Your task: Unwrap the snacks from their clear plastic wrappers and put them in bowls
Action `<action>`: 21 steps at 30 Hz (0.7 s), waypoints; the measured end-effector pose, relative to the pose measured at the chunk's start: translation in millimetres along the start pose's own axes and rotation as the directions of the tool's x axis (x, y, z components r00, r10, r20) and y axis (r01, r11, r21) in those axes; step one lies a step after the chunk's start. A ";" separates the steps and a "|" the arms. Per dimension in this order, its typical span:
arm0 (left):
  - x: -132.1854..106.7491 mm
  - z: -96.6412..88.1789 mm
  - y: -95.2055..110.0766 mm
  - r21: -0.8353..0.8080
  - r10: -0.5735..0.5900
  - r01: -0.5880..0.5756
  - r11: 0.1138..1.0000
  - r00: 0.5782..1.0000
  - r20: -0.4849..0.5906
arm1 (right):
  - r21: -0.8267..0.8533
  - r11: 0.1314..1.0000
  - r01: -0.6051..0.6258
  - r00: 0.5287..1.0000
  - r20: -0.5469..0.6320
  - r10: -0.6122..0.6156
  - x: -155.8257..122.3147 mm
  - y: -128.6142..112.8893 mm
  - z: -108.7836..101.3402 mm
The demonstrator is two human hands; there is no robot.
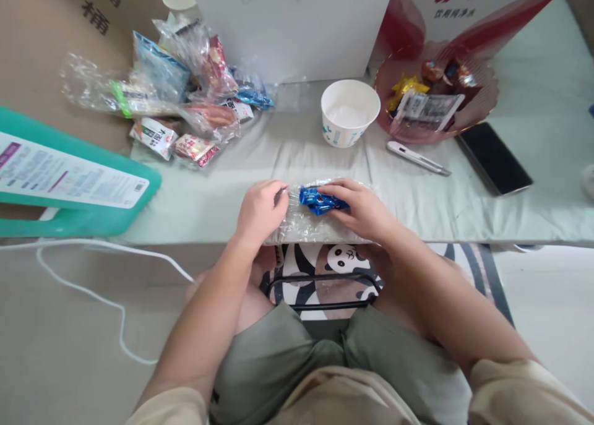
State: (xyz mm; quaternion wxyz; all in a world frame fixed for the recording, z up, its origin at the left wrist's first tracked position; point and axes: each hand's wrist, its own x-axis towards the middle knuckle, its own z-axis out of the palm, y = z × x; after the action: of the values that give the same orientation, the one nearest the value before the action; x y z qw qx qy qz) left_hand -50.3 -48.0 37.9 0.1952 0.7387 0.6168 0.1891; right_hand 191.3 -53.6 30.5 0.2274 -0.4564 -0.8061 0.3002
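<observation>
A clear plastic bag (306,224) lies at the near edge of the pale green table (464,208). My left hand (258,210) is closed in a pinch on the bag's left edge. My right hand (364,210) rests on the bag's right side, its fingers pinched on a small blue snack packet (314,198) that lies on top of the bag. Both forearms reach in from below over my lap.
A white paper cup (349,112) and a red bowl of wrapped sweets (436,97) stand behind. A white pen-like tool (417,158) and a black phone (492,158) lie at right. A pile of bagged snacks (185,97) and a green stool (78,196) are at left.
</observation>
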 end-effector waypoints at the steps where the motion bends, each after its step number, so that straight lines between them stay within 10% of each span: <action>1: 1.5 1.5 -0.3 0.020 -0.023 0.024 1.000 0.999 -0.022 | 0.021 1.000 0.004 1.000 -0.008 -0.004 -2.6 -0.1 -1.8; 16: 16.7 13.8 3.3 0.135 -0.184 0.211 0.968 0.965 -0.186 | -0.002 0.999 -0.051 0.969 -0.243 0.049 -38.9 5.5 -42.2; 21: 18.3 12.8 5.3 0.133 -0.193 0.218 0.967 0.965 -0.180 | -0.145 0.937 -0.317 0.752 -0.641 0.155 -37.8 13.7 -99.6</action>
State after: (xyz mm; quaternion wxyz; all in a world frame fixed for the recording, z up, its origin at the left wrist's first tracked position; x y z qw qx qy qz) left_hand -36.2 -31.6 30.4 0.1052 0.6649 0.7169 0.1814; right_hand 281.5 -53.5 88.9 0.3813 -0.6527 -0.6520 0.0583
